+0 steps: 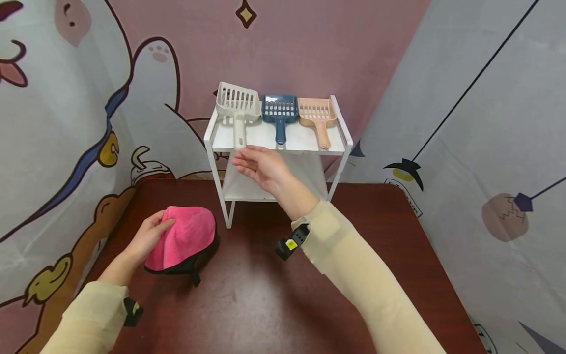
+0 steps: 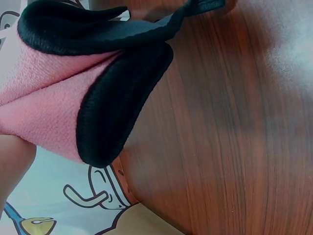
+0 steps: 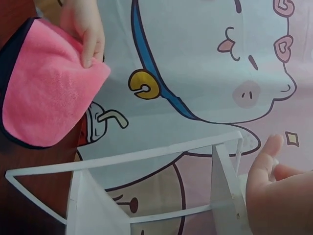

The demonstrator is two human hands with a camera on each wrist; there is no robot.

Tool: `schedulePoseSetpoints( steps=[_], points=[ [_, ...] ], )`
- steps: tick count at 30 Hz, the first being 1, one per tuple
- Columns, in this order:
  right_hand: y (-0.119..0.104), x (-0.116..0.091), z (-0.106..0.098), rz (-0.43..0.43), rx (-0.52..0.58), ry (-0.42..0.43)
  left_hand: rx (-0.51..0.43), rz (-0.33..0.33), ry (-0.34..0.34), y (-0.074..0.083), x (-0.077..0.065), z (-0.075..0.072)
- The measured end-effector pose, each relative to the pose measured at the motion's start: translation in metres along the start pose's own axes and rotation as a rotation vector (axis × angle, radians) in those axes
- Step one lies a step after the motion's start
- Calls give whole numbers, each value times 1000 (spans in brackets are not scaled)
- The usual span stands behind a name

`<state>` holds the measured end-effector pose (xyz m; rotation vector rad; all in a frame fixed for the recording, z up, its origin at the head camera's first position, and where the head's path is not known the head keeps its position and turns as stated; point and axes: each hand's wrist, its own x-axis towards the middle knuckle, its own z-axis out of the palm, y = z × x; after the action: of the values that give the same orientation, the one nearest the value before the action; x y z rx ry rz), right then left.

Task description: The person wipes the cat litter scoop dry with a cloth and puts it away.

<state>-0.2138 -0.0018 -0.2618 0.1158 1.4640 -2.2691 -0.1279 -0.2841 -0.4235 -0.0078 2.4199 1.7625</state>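
In the head view, my right hand [image 1: 264,169] pinches the handle end of a cream-white litter scoop [image 1: 239,129]. Its slotted head tilts up over the left side of a white shelf rack [image 1: 261,142]. A thumb and fingers of that right hand [image 3: 281,196] show at the lower right of the right wrist view, mostly hiding the handle. My left hand [image 1: 149,235] grips a pink cloth [image 1: 187,233] by its upper left part, with the cloth hanging folded. Dark edging and a small loop show along its underside in the left wrist view.
A dark blue litter scoop [image 1: 280,123] and a peach litter scoop [image 1: 321,129] lie side by side on the rack's top. The rack stands at the back of a reddish-brown wooden table [image 1: 265,300]. Cartoon-printed curtains [image 1: 309,44] enclose the table's back and sides.
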Motion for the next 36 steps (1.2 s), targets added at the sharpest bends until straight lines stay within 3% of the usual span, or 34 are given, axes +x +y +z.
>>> schedulePoseSetpoints(
  steps=[7,15,18,24,28,36],
  points=[
    [3,-4,-1,4,96,-3,12,-24,14,0,0,-1],
    [11,-18,-10,33,79,-95,27,-20,31,2,4,-2],
    [15,-27,-22,59,9,-121,79,8,82,4,8,-1],
    [28,-41,-64,88,-95,-148,249,71,268,6,16,1],
    [36,-47,-95,93,-70,-147,351,74,312,-1,22,14],
    [52,-56,-134,125,55,-118,463,37,195,-24,31,70]
  ],
)
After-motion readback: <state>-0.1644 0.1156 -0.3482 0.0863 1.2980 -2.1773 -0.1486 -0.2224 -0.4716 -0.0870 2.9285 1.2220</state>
